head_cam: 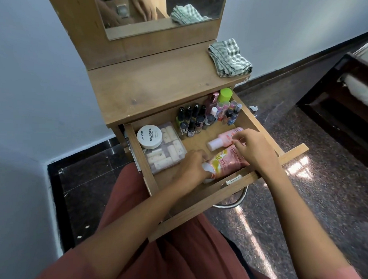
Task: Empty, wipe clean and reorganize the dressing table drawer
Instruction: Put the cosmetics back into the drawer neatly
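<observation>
The wooden drawer (142,161) of the dressing table stands pulled out over my lap. Inside, a large pink lotion bottle (227,161) lies on its side near the front wall. My left hand (192,168) grips its white cap end and my right hand (254,149) rests on its other end. A smaller pink bottle (222,139) lies just behind, touching my right fingers. A round white nail polish remover tub (149,136) sits on a clear box of small tubes (166,150) at the left. Several nail polish bottles (192,121) stand along the back.
A green-checked cloth (229,58) lies folded on the right of the tabletop (152,90). A green-capped bottle (225,95) and small sprays (230,112) fill the drawer's back right corner. A mirror (162,12) rises behind. A dark bed frame (344,104) stands at right on the speckled floor.
</observation>
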